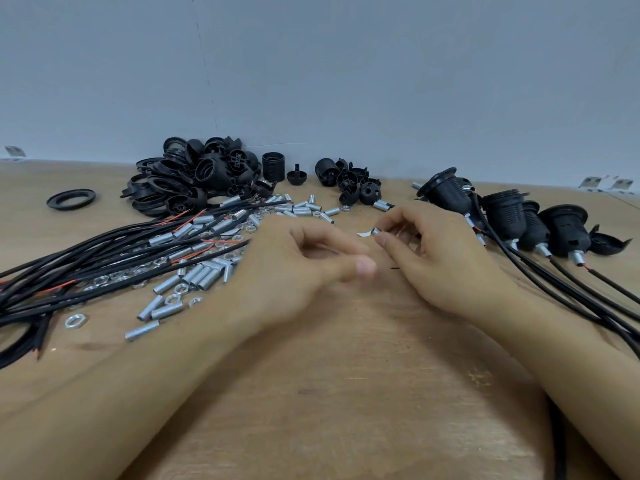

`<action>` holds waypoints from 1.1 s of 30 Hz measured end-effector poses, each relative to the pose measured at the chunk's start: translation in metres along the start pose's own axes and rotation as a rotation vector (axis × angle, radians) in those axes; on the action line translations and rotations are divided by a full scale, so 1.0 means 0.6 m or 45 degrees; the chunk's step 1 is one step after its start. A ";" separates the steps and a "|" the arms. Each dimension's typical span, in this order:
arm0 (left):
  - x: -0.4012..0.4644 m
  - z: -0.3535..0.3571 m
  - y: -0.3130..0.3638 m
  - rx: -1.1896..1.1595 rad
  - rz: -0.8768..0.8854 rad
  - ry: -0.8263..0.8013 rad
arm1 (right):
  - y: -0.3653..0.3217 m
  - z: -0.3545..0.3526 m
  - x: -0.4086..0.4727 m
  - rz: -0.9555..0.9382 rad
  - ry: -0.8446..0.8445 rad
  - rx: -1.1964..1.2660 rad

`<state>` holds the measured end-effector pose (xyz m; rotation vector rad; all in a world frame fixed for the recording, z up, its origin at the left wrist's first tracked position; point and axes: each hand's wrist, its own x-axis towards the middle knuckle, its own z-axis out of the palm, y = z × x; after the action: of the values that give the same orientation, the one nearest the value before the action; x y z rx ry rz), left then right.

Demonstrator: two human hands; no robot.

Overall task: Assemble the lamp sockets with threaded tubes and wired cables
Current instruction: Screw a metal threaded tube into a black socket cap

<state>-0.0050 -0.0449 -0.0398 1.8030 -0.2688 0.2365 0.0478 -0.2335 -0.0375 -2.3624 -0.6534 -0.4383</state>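
My right hand (429,251) pinches a small silver threaded tube (372,233) between thumb and fingers above the wooden table (346,393). My left hand (298,271) hovers just left of it, blurred, fingers loosely curled, holding nothing I can see. Loose silver tubes and nuts (194,275) lie scattered to the left, over a bundle of black cables with red wire ends (104,258). A pile of black socket parts (197,174) sits at the back. Several assembled sockets with cables (502,220) lie at the right.
A black ring (71,199) lies alone at the far left. A few black socket caps (353,188) sit at the back centre. Cables from the assembled sockets (588,303) run toward the right front edge. A grey wall rises behind the table.
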 end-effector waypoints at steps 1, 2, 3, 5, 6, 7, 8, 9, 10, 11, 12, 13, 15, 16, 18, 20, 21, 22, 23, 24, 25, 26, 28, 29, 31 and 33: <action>-0.003 0.010 -0.002 -0.016 -0.071 -0.085 | 0.001 0.000 0.000 0.003 0.000 -0.003; -0.003 0.016 -0.007 0.038 -0.116 -0.111 | 0.001 -0.001 0.001 0.006 -0.004 -0.009; 0.001 0.017 -0.013 0.158 -0.118 -0.078 | 0.001 -0.001 0.001 0.010 -0.010 -0.015; 0.015 0.009 -0.019 0.396 -0.057 0.091 | 0.002 -0.001 0.001 0.022 -0.005 -0.018; 0.021 0.002 -0.019 0.410 -0.060 0.203 | 0.002 -0.002 0.001 0.030 0.007 -0.010; 0.025 -0.006 -0.018 0.348 -0.082 0.305 | 0.002 -0.002 0.001 0.040 0.023 0.009; 0.027 -0.014 -0.018 0.246 -0.101 0.394 | 0.002 -0.001 0.001 0.054 0.039 0.041; 0.028 -0.020 -0.016 0.140 -0.106 0.451 | 0.001 -0.001 0.001 0.071 0.054 0.081; 0.028 -0.024 -0.015 0.050 -0.100 0.475 | 0.001 0.000 0.001 0.083 0.062 0.119; 0.028 -0.025 -0.014 -0.025 -0.085 0.472 | 0.001 0.000 0.001 0.083 0.069 0.151; 0.027 -0.023 -0.011 -0.103 -0.059 0.452 | -0.001 0.001 0.000 0.067 0.081 0.177; 0.026 -0.020 -0.007 -0.193 -0.037 0.429 | -0.004 0.001 -0.001 0.035 0.104 0.201; 0.022 -0.011 -0.003 -0.417 -0.057 0.382 | -0.012 0.002 -0.003 -0.046 0.166 0.271; 0.020 -0.007 -0.001 -0.545 -0.106 0.364 | -0.016 0.002 -0.004 -0.076 0.187 0.329; 0.017 0.002 0.004 -0.759 -0.225 0.305 | -0.023 0.003 -0.006 -0.121 0.201 0.445; 0.015 0.006 0.003 -0.831 -0.313 0.220 | -0.028 0.005 -0.009 -0.185 0.180 0.501; 0.014 0.007 0.003 -0.839 -0.335 0.181 | -0.029 0.007 -0.010 -0.212 0.168 0.507; 0.014 0.007 0.004 -0.841 -0.347 0.154 | -0.030 0.007 -0.010 -0.224 0.162 0.510; 0.014 0.008 0.004 -0.834 -0.355 0.136 | -0.029 0.006 -0.010 -0.227 0.163 0.519; 0.014 0.008 0.004 -0.819 -0.360 0.123 | -0.028 0.003 -0.010 -0.226 0.165 0.533; 0.015 0.007 0.004 -0.805 -0.363 0.119 | -0.028 0.001 -0.010 -0.235 0.167 0.531; 0.015 0.006 0.003 -0.795 -0.360 0.124 | -0.029 0.000 -0.010 -0.263 0.169 0.507; 0.015 0.005 0.001 -0.790 -0.354 0.145 | -0.033 -0.001 -0.012 -0.348 0.173 0.435; 0.015 0.005 0.000 -0.793 -0.356 0.149 | -0.034 0.000 -0.012 -0.379 0.172 0.420; 0.014 0.004 -0.001 -0.810 -0.351 0.133 | -0.035 -0.001 -0.012 -0.384 0.164 0.443; 0.013 0.003 0.000 -0.813 -0.315 0.101 | -0.035 -0.003 -0.012 -0.368 0.172 0.481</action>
<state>0.0026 -0.0473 -0.0377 1.1755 -0.0492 0.0355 0.0300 -0.2229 -0.0288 -1.8735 -0.9289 -0.5415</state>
